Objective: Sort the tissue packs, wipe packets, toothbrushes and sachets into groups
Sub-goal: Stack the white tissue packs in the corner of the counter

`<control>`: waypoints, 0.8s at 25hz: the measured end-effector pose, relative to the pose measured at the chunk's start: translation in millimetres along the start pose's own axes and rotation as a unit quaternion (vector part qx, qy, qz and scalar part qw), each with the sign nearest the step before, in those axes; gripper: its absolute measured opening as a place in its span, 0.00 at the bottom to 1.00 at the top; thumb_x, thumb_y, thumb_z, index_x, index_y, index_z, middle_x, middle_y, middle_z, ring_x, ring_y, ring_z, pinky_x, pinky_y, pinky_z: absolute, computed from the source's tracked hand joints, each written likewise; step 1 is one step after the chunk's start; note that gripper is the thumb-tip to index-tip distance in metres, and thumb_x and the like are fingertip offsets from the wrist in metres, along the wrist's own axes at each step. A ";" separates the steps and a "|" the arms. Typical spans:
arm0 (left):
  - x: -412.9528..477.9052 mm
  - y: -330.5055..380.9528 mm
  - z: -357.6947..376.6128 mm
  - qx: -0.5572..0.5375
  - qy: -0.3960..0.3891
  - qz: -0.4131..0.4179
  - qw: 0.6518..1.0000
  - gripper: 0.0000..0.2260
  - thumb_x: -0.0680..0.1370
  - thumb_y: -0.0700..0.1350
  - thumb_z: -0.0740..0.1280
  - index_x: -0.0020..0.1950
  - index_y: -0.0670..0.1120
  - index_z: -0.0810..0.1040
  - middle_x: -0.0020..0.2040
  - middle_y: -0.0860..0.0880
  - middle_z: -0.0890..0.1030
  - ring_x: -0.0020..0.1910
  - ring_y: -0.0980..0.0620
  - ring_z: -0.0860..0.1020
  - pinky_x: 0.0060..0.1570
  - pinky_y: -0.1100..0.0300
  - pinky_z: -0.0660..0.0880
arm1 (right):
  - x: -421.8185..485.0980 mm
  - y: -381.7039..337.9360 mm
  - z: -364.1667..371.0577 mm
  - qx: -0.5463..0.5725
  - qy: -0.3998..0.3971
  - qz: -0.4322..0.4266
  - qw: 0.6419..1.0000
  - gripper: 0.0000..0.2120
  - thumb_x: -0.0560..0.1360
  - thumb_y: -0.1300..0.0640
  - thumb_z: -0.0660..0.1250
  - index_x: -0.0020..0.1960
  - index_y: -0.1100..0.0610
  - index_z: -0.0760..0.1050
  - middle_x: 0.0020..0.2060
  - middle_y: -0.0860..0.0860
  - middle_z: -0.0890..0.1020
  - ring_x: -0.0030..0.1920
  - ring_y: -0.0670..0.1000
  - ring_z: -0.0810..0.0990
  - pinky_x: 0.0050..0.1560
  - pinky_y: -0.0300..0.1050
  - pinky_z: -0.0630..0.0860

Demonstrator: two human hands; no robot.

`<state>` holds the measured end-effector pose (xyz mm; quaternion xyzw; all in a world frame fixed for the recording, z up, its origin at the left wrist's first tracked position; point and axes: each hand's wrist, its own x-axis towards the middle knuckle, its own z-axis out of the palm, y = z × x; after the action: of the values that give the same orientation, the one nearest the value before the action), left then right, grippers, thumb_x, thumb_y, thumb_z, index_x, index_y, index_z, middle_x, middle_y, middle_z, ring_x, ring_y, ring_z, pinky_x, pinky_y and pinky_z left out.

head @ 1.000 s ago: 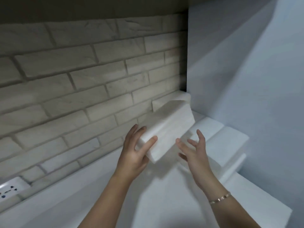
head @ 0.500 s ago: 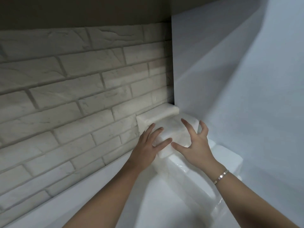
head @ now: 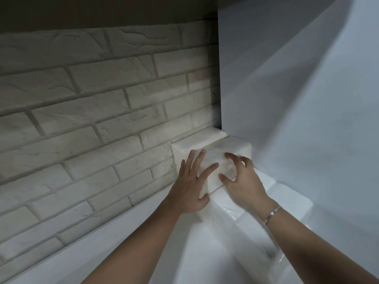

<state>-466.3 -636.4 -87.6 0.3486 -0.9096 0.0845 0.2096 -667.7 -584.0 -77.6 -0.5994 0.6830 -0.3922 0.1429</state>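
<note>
I am viewing both hands on one tissue pack (head: 215,157), which is sitting at 12 o'clock in the corner where the brick wall (head: 92,111) is meeting the white panel (head: 297,99). The left hand (head: 189,187) is pressing flat, fingers straight and spread, against the pack's 9 o'clock side. The right hand (head: 245,181) is gripping its top, fingers curled, thumb on the near face. Further packs (head: 291,193) are lying toward 5 o'clock
</note>
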 end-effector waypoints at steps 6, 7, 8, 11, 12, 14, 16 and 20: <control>-6.6 16.1 -4.9 -0.178 0.028 -0.204 0.962 0.47 0.76 0.54 0.71 0.81 0.59 0.39 0.83 0.58 0.37 0.83 0.55 0.39 0.80 0.45 0.55 | 11.7 2.3 0.3 0.019 -0.029 0.008 0.999 0.32 0.75 0.43 0.72 0.74 0.32 0.62 0.76 0.51 0.63 0.63 0.54 0.79 0.60 0.52 0.78; -7.3 17.7 -8.1 -0.197 0.025 -0.218 0.956 0.46 0.76 0.54 0.71 0.82 0.59 0.40 0.83 0.60 0.41 0.82 0.58 0.42 0.80 0.49 0.55 | 14.5 2.5 -2.0 0.030 -0.035 0.006 0.999 0.33 0.75 0.45 0.72 0.75 0.33 0.63 0.76 0.52 0.65 0.67 0.53 0.76 0.63 0.50 0.76; -9.8 19.2 -11.7 -0.219 0.026 -0.230 0.948 0.45 0.76 0.54 0.71 0.82 0.59 0.43 0.83 0.61 0.45 0.82 0.59 0.46 0.79 0.53 0.57 | 15.9 2.0 -4.5 0.038 -0.042 0.007 0.998 0.33 0.74 0.46 0.73 0.75 0.34 0.64 0.75 0.54 0.67 0.70 0.53 0.73 0.64 0.48 0.74; -20.2 22.0 -24.9 -0.260 0.037 -0.277 0.924 0.34 0.77 0.53 0.71 0.80 0.58 0.60 0.77 0.60 0.64 0.74 0.61 0.66 0.71 0.59 0.68 | 10.4 -5.4 -10.6 0.030 -0.019 0.039 0.999 0.32 0.74 0.47 0.72 0.74 0.35 0.65 0.74 0.55 0.68 0.72 0.56 0.70 0.65 0.53 0.75; -25.4 22.1 -31.7 -0.268 0.049 -0.291 0.917 0.28 0.77 0.52 0.72 0.76 0.58 0.68 0.73 0.60 0.71 0.69 0.61 0.71 0.67 0.60 0.72 | 4.0 -12.1 -11.3 0.015 0.001 0.047 0.999 0.31 0.74 0.47 0.71 0.74 0.35 0.65 0.73 0.55 0.67 0.72 0.58 0.70 0.63 0.56 0.76; -33.6 24.5 -46.4 -0.295 0.084 -0.320 0.897 0.16 0.76 0.49 0.73 0.63 0.58 0.80 0.59 0.63 0.81 0.56 0.63 0.79 0.56 0.60 0.78 | -10.6 -27.3 -11.3 -0.005 0.032 0.047 0.998 0.30 0.75 0.48 0.70 0.74 0.37 0.66 0.73 0.53 0.67 0.71 0.59 0.69 0.59 0.56 0.77; -43.9 30.7 -67.7 -0.332 0.124 -0.346 0.869 0.07 0.76 0.46 0.73 0.51 0.57 0.83 0.45 0.62 0.85 0.43 0.64 0.82 0.45 0.65 0.78 | -24.4 -46.2 -12.0 0.015 0.044 0.032 0.998 0.28 0.75 0.49 0.69 0.74 0.38 0.68 0.71 0.51 0.69 0.69 0.57 0.70 0.58 0.55 0.76; -75.7 48.1 -111.6 -0.361 0.179 -0.359 0.842 0.06 0.76 0.43 0.73 0.44 0.54 0.84 0.40 0.61 0.85 0.39 0.61 0.81 0.37 0.72 0.74 | -54.6 -81.9 -11.2 0.086 0.054 0.019 0.995 0.21 0.75 0.50 0.69 0.68 0.41 0.73 0.64 0.48 0.75 0.63 0.52 0.75 0.55 0.52 0.75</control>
<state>-411.9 -521.9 -21.1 0.5291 -0.6336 -0.2699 0.4957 -604.1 -527.0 -27.5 -0.5497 0.6647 -0.4785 0.1645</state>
